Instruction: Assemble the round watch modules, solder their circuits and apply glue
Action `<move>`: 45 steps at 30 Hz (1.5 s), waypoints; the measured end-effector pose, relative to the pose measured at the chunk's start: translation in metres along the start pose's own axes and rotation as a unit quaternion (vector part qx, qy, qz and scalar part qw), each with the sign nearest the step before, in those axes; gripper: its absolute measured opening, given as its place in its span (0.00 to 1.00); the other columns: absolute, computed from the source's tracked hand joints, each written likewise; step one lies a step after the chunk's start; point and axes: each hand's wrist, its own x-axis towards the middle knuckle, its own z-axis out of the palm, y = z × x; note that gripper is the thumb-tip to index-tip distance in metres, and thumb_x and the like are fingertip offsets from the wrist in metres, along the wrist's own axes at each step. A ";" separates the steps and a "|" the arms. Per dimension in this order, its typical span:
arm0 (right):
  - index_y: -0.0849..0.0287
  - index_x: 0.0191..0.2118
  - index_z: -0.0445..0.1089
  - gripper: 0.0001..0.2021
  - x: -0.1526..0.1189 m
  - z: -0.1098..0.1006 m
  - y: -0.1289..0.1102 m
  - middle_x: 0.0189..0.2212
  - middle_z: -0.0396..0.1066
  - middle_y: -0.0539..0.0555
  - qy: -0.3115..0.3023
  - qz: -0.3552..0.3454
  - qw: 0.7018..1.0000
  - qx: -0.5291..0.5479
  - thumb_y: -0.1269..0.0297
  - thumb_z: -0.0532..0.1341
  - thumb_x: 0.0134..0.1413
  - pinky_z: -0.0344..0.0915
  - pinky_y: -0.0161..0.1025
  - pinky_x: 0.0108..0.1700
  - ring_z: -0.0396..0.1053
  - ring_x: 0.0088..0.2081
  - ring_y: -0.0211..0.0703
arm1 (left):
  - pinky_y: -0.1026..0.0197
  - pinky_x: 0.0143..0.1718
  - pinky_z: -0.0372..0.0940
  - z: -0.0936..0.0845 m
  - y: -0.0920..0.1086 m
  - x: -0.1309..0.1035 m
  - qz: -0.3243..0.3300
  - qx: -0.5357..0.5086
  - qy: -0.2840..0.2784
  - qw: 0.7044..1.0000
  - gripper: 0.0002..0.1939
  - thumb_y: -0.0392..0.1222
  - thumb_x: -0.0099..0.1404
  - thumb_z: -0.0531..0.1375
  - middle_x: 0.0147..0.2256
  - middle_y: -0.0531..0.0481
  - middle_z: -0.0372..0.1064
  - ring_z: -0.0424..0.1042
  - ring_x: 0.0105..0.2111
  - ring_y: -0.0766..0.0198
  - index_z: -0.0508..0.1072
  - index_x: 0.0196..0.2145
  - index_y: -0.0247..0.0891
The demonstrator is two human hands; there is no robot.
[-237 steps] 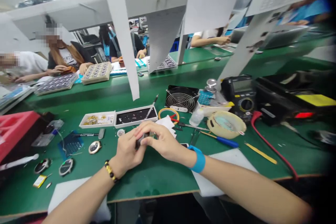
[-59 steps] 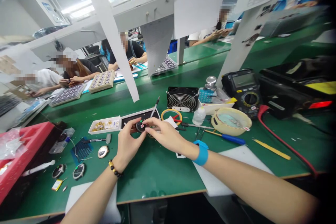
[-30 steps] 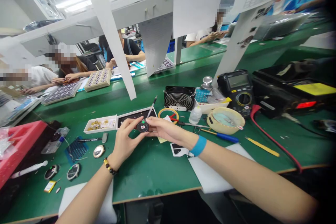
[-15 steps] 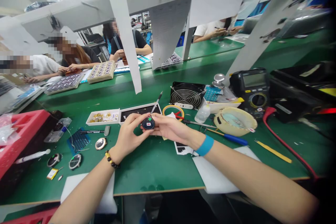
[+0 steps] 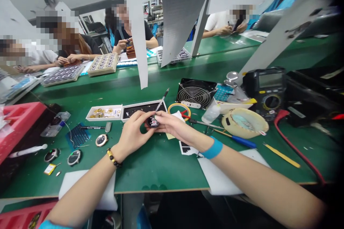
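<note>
Between my two hands, above the green bench, is a round dark smartwatch body (image 5: 153, 121) with a lit display showing small text. My left hand (image 5: 135, 130) grips its left edge with thumb and fingers. From the other side, my right hand (image 5: 173, 126) holds it, thumb at the upper rim and fingers beneath. Two more round watch bodies, a left one (image 5: 51, 155) and a right one (image 5: 74, 157), lie at the left. A gold-rimmed watch body (image 5: 101, 140) lies nearer my left hand. A small battery pack (image 5: 50, 169) rests in front of them.
Behind my hands are a white parts box (image 5: 104, 113), a black-lined tray (image 5: 129, 111) and a fan (image 5: 195, 93). To the right stand a round tub (image 5: 245, 123), a blue-handled screwdriver (image 5: 243, 142) and a multimeter (image 5: 268, 89). A red foam tray (image 5: 24, 114) is at left. Co-workers sit opposite.
The watch's display has changed from a dark face with a green and a white mark to lit text. My view has shifted slightly; both hands keep hold of the watch.
</note>
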 end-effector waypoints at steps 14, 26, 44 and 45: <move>0.57 0.44 0.69 0.14 0.003 -0.002 0.005 0.39 0.77 0.53 0.021 -0.040 0.997 -0.068 0.56 0.68 0.59 0.74 0.49 0.55 0.77 0.47 0.47 | 0.58 0.43 0.69 0.000 0.001 -0.001 0.005 -0.016 -0.031 0.999 0.25 0.33 0.66 0.62 0.43 0.48 0.70 0.71 0.39 0.63 0.70 0.59 0.44; 0.58 0.44 0.69 0.16 0.007 -0.006 0.009 0.38 0.79 0.54 0.021 -0.033 0.996 -0.084 0.53 0.68 0.58 0.75 0.49 0.55 0.78 0.46 0.47 | 0.59 0.42 0.68 0.003 -0.002 -0.002 -0.004 -0.016 -0.033 0.999 0.24 0.34 0.67 0.63 0.42 0.49 0.69 0.70 0.38 0.63 0.70 0.59 0.45; 0.58 0.43 0.70 0.12 0.004 -0.003 0.005 0.39 0.76 0.53 0.032 -0.030 0.997 -0.059 0.58 0.69 0.58 0.76 0.47 0.53 0.77 0.46 0.46 | 0.58 0.42 0.69 0.003 -0.003 0.000 -0.006 -0.017 -0.034 0.999 0.25 0.34 0.66 0.63 0.42 0.49 0.69 0.71 0.37 0.64 0.70 0.59 0.44; 0.58 0.43 0.70 0.12 0.005 -0.003 0.006 0.39 0.76 0.53 0.032 -0.030 0.997 -0.060 0.58 0.68 0.59 0.76 0.48 0.53 0.77 0.46 0.46 | 0.58 0.42 0.69 0.003 -0.003 0.000 -0.006 -0.018 -0.035 0.999 0.25 0.34 0.66 0.63 0.42 0.49 0.69 0.71 0.37 0.64 0.70 0.59 0.45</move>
